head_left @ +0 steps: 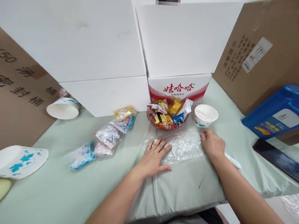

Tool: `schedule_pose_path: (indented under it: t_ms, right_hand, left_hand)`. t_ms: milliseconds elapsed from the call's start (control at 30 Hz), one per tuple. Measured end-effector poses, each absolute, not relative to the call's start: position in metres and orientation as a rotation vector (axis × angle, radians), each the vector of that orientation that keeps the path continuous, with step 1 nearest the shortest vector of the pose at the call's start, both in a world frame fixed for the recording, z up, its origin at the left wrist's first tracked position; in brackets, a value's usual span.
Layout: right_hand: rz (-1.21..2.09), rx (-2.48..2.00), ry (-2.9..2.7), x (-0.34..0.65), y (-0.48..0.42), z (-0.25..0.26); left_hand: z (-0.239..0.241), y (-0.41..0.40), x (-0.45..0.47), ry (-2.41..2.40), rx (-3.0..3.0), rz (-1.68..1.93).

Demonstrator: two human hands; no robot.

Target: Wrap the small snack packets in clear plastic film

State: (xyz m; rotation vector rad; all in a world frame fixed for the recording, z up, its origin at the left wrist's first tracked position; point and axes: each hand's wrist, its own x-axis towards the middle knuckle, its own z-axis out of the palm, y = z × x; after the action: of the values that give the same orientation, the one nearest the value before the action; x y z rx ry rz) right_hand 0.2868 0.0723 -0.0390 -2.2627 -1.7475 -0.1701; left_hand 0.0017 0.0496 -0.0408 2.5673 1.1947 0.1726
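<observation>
My left hand (154, 157) lies flat with fingers spread on the left edge of a clear plastic bag (183, 145) spread on the pale green cloth. My right hand (212, 143) rests on the bag's right edge, fingers curled down against the plastic, pinning it. Just beyond the bag stands a reddish bowl (167, 117) heaped with wrapped snacks. To the bowl's right is a white paper cup (206, 115) with a blue pattern.
Several filled clear snack bags (106, 136) lie in a row to the left. A tipped paper cup (63, 108), paper plates (14, 161), white boxes (97, 53), brown cartons, a blue jug (280, 112) and a dark phone (280, 161) surround the cloth-covered table (56, 194).
</observation>
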Motion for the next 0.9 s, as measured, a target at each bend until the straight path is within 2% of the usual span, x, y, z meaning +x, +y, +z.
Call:
schedule_pose_path:
  t_ms: [100, 233, 367, 500, 633, 733, 900]
  right_hand:
    - [-0.276, -1.946, -1.845, 0.287, 0.067, -0.035]
    - [-0.039, -1.44, -2.404, 0.259, 0.059, -0.041]
    - [0.156, -1.537, -2.589, 0.248, 0.061, -0.052]
    - [0.123, -1.609, -2.537, 0.262, 0.051, -0.046]
    - [0.211, -1.342, -2.647, 0.284, 0.024, -0.035]
    - [0.27, -1.368, -2.577, 0.304, 0.004, -0.035]
    - [0.188, -1.367, -2.402, 0.329, -0.013, -0.04]
  left_hand:
    - [-0.039, 0.051, 0.0, 1.217, 2.548, 0.085]
    - [-0.035, 0.05, -0.003, 1.213, 2.557, 0.025]
    - [-0.034, 0.054, -0.016, 1.301, 2.502, -0.061]
    - [-0.027, 0.058, -0.031, 1.402, 2.443, -0.023]
    - [-0.012, 0.048, -0.024, 1.265, 2.488, 0.153]
    - [-0.001, 0.035, -0.015, 1.141, 2.438, 0.143]
    - [0.007, 0.03, -0.017, 1.086, 2.38, 0.159]
